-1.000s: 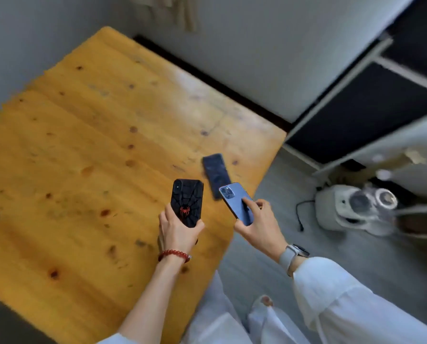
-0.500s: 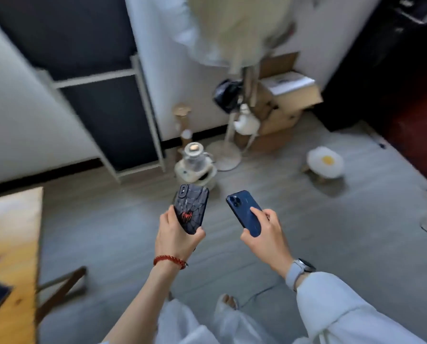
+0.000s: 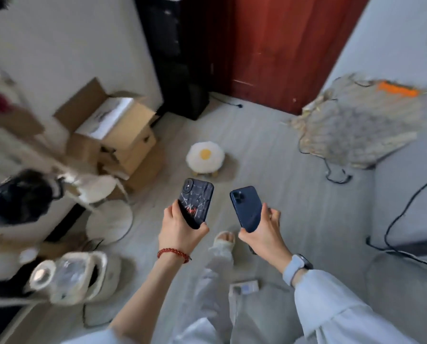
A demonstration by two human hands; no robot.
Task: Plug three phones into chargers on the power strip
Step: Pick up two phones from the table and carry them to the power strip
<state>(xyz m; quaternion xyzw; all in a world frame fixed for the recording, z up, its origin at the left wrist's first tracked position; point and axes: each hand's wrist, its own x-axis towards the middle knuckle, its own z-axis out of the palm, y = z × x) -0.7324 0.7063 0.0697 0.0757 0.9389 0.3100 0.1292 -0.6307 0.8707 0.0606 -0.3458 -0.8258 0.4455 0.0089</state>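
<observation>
At the left edge of the frame, blurred, a white appliance [image 3: 76, 278] sits low, with stacked cardboard boxes [image 3: 118, 135] above it. Left of centre, the left hand [image 3: 180, 230], a red bead bracelet [image 3: 173, 254] at its wrist, grips a black web-patterned phone [image 3: 196, 206], back upward. An egg-shaped stool [image 3: 205, 158] stands on the floor beyond. Just right, the right hand [image 3: 263, 234] grips a dark blue phone [image 3: 247, 208]. At the upper right lies a crumpled cloth [image 3: 356, 125] with black cables [image 3: 401, 219] below it.
</observation>
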